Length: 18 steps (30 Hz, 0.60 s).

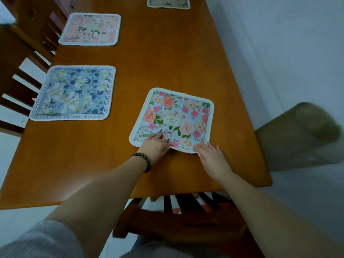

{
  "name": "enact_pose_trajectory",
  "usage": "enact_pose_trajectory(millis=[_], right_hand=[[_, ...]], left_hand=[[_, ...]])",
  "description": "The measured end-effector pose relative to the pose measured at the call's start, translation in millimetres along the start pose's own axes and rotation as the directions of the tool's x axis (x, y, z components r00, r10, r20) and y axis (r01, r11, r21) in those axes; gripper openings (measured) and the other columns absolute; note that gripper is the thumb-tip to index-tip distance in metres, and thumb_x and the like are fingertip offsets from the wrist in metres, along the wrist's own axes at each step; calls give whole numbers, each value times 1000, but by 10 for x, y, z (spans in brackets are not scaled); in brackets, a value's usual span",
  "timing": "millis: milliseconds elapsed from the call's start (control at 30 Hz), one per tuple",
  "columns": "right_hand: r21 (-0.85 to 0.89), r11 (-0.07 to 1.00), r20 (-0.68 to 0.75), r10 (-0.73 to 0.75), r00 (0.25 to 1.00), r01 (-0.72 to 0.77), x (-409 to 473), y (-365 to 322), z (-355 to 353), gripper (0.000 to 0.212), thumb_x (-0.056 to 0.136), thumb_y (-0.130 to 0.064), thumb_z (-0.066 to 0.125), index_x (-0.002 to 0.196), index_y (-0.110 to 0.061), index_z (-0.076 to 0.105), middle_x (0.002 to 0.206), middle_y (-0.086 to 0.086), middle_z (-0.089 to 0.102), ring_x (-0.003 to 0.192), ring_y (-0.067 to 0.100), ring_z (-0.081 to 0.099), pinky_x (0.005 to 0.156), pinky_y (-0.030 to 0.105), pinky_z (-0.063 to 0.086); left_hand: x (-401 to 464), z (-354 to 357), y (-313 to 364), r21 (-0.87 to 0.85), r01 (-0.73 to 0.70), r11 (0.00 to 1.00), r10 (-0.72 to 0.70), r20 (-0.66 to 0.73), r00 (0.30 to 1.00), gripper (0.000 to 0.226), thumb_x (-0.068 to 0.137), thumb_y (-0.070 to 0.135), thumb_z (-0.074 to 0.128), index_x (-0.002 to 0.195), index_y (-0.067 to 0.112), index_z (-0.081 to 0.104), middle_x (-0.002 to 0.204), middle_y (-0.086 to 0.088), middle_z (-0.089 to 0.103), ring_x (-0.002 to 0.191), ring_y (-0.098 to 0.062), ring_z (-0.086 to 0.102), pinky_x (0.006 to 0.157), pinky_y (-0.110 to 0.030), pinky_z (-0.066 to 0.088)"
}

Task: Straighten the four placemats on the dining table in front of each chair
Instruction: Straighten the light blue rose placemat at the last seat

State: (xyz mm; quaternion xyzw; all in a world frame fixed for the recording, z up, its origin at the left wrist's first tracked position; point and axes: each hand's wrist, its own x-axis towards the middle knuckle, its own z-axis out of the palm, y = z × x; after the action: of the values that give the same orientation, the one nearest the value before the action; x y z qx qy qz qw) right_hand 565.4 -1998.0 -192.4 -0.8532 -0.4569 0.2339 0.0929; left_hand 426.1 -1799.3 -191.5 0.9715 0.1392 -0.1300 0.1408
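Four placemats lie on the wooden dining table (pixel 167 58). The nearest, a blue mat with pink flowers (pixel 175 116), sits skewed, and its near edge is lifted a little off the wood. My left hand (pixel 155 144) grips its near left corner. My right hand (pixel 214 157) lies flat with its fingers on the near right corner. A blue-and-white floral mat (pixel 74 93) lies to the left. A pale pink floral mat (pixel 91 28) is farther back on the left. The fourth mat, beige (pixel 168 2), shows partly at the top edge.
Wooden chairs (pixel 24 58) stand along the table's left side. Another chair back (pixel 186 216) is directly below my arms at the near edge. An olive stool or seat (pixel 301 135) stands on the floor to the right of the table.
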Motion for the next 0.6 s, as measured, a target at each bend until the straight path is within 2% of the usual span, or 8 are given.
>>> enact_pose_trajectory(millis=[133, 233, 333, 400, 467, 533, 600], right_hand=[[-71, 995, 182, 82, 980, -70, -174, 134, 45, 44, 102, -41, 26, 145, -46, 19, 159, 1, -7, 145, 28, -9, 112, 54, -7], [-93, 990, 232, 121, 965, -102, -249, 185, 102, 49, 100, -48, 29, 142, -57, 7, 158, -1, -16, 143, 24, -17, 111, 56, -10], [-160, 980, 228, 154, 961, -119, -257, 225, 126, 57, 97, -52, 34, 143, -55, 1, 157, 0, -20, 141, 24, -23, 111, 60, -11], [-205, 973, 265, 160, 951, -106, -246, 234, 126, 78, 85, -70, 41, 144, -50, -5, 154, 1, -28, 139, 25, -30, 109, 61, -14], [-213, 970, 282, 173, 944, -114, -239, 197, 132, 102, 67, -86, 41, 144, -48, -13, 151, 1, -35, 136, 26, -35, 106, 60, -17], [-201, 970, 255, 183, 950, -133, -223, 136, 149, 119, 51, -96, 35, 142, -45, -20, 147, 2, -40, 134, 27, -37, 105, 61, -17], [-192, 971, 220, 187, 957, -146, -203, 75, 173, 127, 43, -98, 33, 139, -43, -28, 144, 3, -44, 133, 28, -39, 105, 61, -17]], left_hand=[[-174, 99, 333, 67, 13, 998, -15, 36, 999, 39, 103, 29, 28, 122, 15, 59, 129, -1, 59, 122, -21, 47, 110, -35, 25], [-282, 201, 580, 105, -2, 994, 0, 19, 1000, 39, 103, 28, 28, 104, 12, 64, 111, -3, 65, 104, -22, 57, 105, -35, 31], [-332, 289, 742, 124, -34, 992, 37, -23, 999, 36, 101, 25, 31, 97, 11, 64, 102, -3, 66, 95, -24, 59, 101, -37, 35], [-351, 333, 767, 120, -85, 989, 91, -44, 995, 38, 102, 29, 30, 104, 13, 64, 112, -3, 65, 103, -23, 58, 103, -37, 31], [-355, 365, 721, 61, -136, 989, 139, -44, 989, 41, 101, 40, 32, 125, 19, 57, 134, -2, 55, 124, -22, 48, 109, -39, 23], [-335, 353, 605, -5, -106, 994, 106, -8, 994, 61, 93, 60, 35, 145, 27, 34, 154, -1, 31, 141, -21, 26, 114, -44, 12], [-281, 305, 417, -17, 4, 1000, -4, 17, 1000, 85, 83, 75, 36, 151, 32, 10, 160, 0, 8, 147, -22, 6, 115, -46, 0]])
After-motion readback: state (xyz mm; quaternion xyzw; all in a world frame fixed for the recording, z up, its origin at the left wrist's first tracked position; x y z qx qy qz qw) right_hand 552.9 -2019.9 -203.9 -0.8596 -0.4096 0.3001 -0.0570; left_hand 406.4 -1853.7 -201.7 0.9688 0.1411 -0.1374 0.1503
